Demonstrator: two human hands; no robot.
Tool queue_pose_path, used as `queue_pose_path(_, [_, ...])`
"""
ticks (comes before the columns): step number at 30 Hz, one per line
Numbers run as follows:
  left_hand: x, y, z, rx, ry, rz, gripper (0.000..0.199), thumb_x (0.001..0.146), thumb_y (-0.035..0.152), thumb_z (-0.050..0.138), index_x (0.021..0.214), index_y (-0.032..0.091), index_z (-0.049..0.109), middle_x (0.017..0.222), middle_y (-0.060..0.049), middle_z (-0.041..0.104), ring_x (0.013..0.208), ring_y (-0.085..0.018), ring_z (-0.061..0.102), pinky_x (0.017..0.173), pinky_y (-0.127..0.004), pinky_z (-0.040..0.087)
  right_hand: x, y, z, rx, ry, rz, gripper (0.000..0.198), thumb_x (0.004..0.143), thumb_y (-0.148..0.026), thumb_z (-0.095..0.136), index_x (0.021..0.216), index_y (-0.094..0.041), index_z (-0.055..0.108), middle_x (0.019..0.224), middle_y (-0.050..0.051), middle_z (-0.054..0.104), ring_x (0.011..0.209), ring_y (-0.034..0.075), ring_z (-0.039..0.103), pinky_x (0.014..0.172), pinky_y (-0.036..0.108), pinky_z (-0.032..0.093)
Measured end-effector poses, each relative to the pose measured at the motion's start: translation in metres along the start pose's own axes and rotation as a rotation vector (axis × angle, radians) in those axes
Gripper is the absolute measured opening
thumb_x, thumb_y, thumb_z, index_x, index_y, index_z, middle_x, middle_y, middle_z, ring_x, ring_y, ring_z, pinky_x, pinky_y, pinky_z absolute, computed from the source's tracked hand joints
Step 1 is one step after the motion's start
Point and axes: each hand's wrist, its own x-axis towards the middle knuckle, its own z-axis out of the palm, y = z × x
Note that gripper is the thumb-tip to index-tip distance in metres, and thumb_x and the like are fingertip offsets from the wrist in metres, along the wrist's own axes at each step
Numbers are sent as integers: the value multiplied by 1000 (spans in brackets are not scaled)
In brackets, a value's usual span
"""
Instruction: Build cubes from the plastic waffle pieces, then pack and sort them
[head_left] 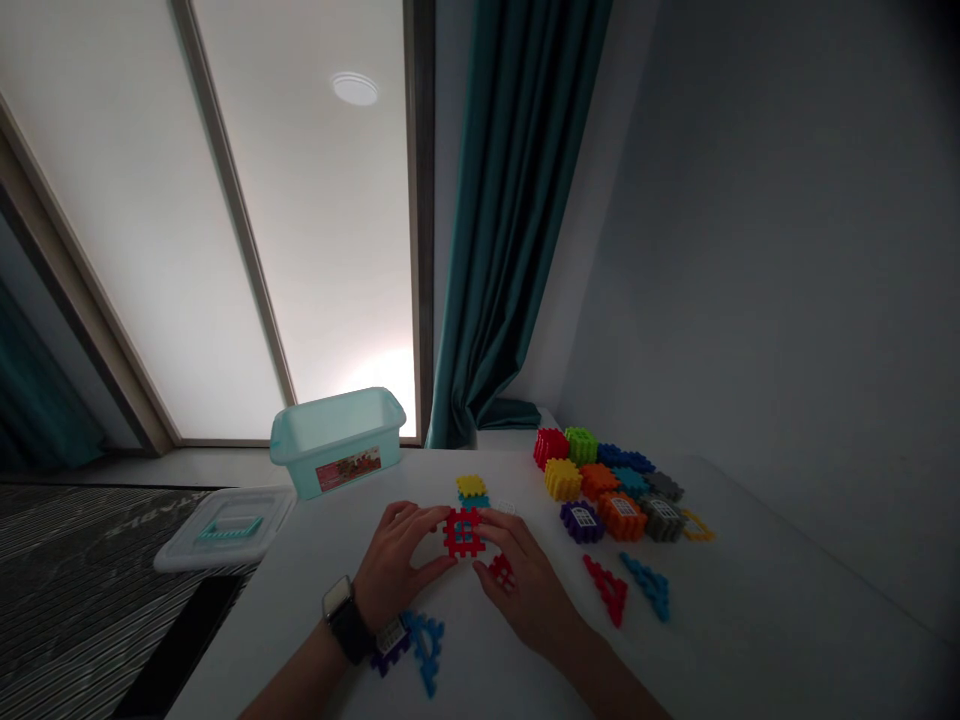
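We are pinching a red square piece (464,533) between our left hand (401,555) and right hand (529,585), fingertips narrowed on its edges; a yellow piece (472,486) is lying just beyond our grip.

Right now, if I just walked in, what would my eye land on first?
Probably the red square piece held between the left hand and right hand, low in the middle. Colourful blocks clustered on the right of the white table come next. Behind, a tall teal curtain hangs beside glowing pale panels.
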Motion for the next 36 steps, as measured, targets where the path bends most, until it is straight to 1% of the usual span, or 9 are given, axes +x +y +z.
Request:
queue_pose_path(3, [-1,1,1,-1,5,0,45,91,38,68,131,25,53,100,-5,72,90,-22,65,92,-41,47,0,1,0,-22,37,-26,27,95,-22,55,122,-25,55,126,10,62,118,24,59,99,43,53])
queue_pose_path(6, [-3,1,3,2,-12,-45,45,89,38,69,130,25,54,98,-5,73,90,-22,66,93,-42,46,1,2,1,-53,56,-46,23,96,-23,55,118,-25,58,122,10,64,114,24,62,96,43,54])
queue_pose_path(9, [-4,1,5,7,-22,-102,50,87,38,72,131,25,53,105,-6,73,89,-23,67,96,-46,45,2,1,0,-83,60,-50,22,96,-23,54,117,-25,59,120,10,65,112,24,62,95,43,54])
queue_pose_path(13, [-5,1,7,-7,-13,-116,54,85,36,73,133,27,50,114,-7,72,89,-23,67,96,-47,45,2,1,-1,-103,46,-40,23,95,-23,55,117,-24,59,120,10,66,111,24,62,94,42,54])
queue_pose_path(18, [-4,5,10,30,-35,-134,48,84,36,74,127,26,56,99,-4,73,87,-23,66,94,-44,46,2,1,-2,-141,47,-49,26,94,-23,56,120,-25,58,120,10,66,111,25,63,94,44,53])
queue_pose_path(20, [-4,6,11,54,-24,-114,49,83,34,74,127,25,55,97,-4,72,86,-23,66,92,-44,46,3,-1,-2,-157,49,-51,27,94,-22,55,121,-24,57,120,10,67,110,25,63,94,45,52])
queue_pose_path(25, [-3,10,10,91,-31,-135,60,76,28,77,131,25,53,112,-8,69,100,-27,64,93,-45,47,6,-2,-6,-169,52,-47,28,91,-19,56,119,-24,58,117,9,68,109,25,63,95,45,50])
queue_pose_path(29, [0,12,6,84,-56,-167,52,74,26,77,124,27,60,118,-9,66,106,-29,62,93,-43,48,6,-1,-10,-157,66,-41,30,91,-20,57,120,-24,58,116,9,69,108,24,63,95,44,50])
queue_pose_path(36, [8,14,9,76,-51,-104,46,75,26,76,118,24,62,114,-9,65,104,-28,62,91,-42,50,8,-4,-17,-142,48,-33,31,90,-20,57,121,-25,58,117,8,68,109,25,63,97,44,50])
